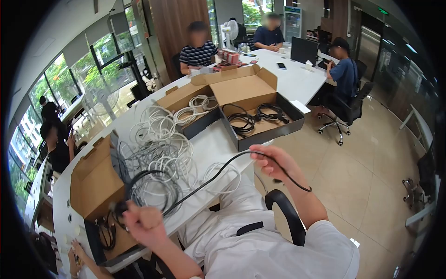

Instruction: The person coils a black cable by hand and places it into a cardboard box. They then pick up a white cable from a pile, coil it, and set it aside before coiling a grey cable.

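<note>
A black cable (210, 180) stretches between my two hands over the table's front edge. My right hand (277, 165) is raised at the right with its fingers closed on the cable, and a length of it droops past my wrist. My left hand (145, 224) is a fist at the lower left, beside a blurred black connector (120, 209) that looks like the cable's plug end. Behind my left hand lie a loop of black cable and a tangle of white and grey cables (160, 144) on the white table (204, 139).
An open box (267, 132) holds coiled black cables. Another box (186, 95) beside it contains white cables. At left stands a third open box (97, 181) with black cables inside. Several people sit around the table. A chair armrest (285, 216) is by my side; another person's hands (76, 255) show lower left.
</note>
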`<act>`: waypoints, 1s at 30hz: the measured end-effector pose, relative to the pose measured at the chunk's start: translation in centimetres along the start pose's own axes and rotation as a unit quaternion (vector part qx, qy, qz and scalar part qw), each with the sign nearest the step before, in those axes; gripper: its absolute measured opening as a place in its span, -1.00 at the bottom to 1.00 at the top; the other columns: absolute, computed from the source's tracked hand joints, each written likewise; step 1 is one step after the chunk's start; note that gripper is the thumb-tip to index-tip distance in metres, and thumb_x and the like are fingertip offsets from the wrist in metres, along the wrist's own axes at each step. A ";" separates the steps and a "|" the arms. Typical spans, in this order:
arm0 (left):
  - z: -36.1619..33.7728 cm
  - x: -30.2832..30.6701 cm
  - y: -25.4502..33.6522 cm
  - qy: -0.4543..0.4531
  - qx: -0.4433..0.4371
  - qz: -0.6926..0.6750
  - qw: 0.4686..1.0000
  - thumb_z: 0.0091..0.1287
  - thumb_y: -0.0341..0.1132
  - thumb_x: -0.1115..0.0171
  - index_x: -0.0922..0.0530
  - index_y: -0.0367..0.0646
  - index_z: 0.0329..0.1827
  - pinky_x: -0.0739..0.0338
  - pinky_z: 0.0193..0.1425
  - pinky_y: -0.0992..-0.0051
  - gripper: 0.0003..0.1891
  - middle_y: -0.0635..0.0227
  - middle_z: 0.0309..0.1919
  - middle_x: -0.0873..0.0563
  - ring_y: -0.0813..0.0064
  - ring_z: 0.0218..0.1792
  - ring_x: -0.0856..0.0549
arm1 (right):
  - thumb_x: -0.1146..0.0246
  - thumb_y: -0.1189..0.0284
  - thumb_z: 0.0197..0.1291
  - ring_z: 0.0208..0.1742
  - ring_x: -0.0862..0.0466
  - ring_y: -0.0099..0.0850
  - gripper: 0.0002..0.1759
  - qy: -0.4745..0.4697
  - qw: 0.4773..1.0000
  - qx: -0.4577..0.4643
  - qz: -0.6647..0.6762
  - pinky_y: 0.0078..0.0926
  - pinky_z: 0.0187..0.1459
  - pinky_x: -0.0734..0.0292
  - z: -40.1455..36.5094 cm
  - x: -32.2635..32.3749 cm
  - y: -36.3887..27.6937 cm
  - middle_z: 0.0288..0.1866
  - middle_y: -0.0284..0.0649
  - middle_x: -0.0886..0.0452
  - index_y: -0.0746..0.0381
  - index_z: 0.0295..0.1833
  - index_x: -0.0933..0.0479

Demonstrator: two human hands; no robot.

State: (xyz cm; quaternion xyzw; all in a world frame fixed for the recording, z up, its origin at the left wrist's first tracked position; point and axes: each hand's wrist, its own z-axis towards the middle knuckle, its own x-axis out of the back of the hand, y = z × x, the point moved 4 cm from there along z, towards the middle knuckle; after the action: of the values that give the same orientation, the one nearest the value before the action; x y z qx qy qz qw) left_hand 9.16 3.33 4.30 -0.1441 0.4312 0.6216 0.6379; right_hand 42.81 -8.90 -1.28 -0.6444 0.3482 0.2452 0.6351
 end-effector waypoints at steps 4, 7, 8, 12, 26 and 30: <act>-1.3 1.0 -4.7 0.010 0.096 0.223 0.970 0.48 -0.08 0.07 -0.31 -0.06 -0.37 0.09 -0.58 0.52 -0.70 0.60 -0.79 -0.06 0.66 -0.76 -0.05 | 0.00 0.33 0.37 -0.22 -0.61 -0.59 -0.56 -0.013 0.996 0.062 -0.065 -0.72 -0.38 -0.46 -1.0 -3.4 -0.8 0.00 -0.25 -0.60 0.31 0.28 -0.37; -1.4 -0.2 -7.6 0.044 0.153 0.248 0.956 0.47 -0.13 0.01 -0.25 -0.06 -0.48 0.08 -0.60 0.51 -0.65 0.60 -0.79 -0.11 0.68 -0.75 -0.06 | 0.06 0.20 0.37 -0.01 -0.60 -0.49 -0.43 -0.066 0.986 0.111 -0.107 -0.58 -0.16 -0.48 -1.0 -5.6 -0.6 0.08 -0.22 -0.57 0.32 0.37 -0.29; -1.4 -0.2 -8.4 0.035 0.174 0.245 0.953 0.47 -0.13 0.01 -0.24 -0.06 -0.48 0.07 -0.61 0.52 -0.65 0.60 -0.79 -0.11 0.69 -0.75 -0.07 | 0.06 0.19 0.37 0.02 -0.59 -0.48 -0.42 -0.069 0.981 0.130 -0.127 -0.56 -0.13 -0.48 -1.0 -6.5 -0.4 0.09 -0.21 -0.57 0.32 0.37 -0.29; -1.5 -0.2 -10.5 0.025 0.239 0.219 0.946 0.51 -0.04 0.06 -0.24 -0.04 -0.47 0.07 -0.63 0.54 -0.61 0.61 -0.79 -0.12 0.70 -0.76 -0.07 | 0.09 0.15 0.40 0.08 -0.57 -0.42 -0.40 -0.083 0.949 0.192 -0.236 -0.49 -0.04 -0.46 0.0 -8.0 1.2 0.15 -0.20 -0.53 0.32 0.39 -0.27; -2.8 -0.7 -13.4 0.154 0.232 0.155 0.948 0.42 0.23 0.09 -0.34 -0.18 0.26 -0.44 0.18 0.43 -0.35 0.42 -0.02 -0.51 0.50 0.08 -0.52 | -0.04 0.18 0.32 0.13 -0.32 -0.04 -0.38 0.000 0.551 0.464 -0.694 -0.13 0.20 -0.18 -1.9 -12.8 8.0 0.10 -0.02 -0.35 0.34 0.38 -0.28; -3.5 -0.6 -13.2 0.095 0.224 0.116 0.963 0.25 0.02 -0.32 -0.36 -0.21 0.18 -0.52 0.02 0.52 -0.40 0.51 -0.12 -0.48 0.59 -0.04 -0.56 | -0.09 0.21 0.29 0.12 -0.33 -0.09 -0.42 -0.018 0.531 0.467 -0.706 -0.17 0.19 -0.20 -2.6 -12.9 7.5 0.08 -0.06 -0.36 0.30 0.35 -0.34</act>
State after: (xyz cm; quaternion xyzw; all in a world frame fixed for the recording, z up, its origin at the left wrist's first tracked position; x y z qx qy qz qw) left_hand 20.04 -2.09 -1.94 -0.0048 0.6314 0.5622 0.5340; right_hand 28.55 -9.37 3.77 -0.2871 -0.1670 -0.4692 0.8183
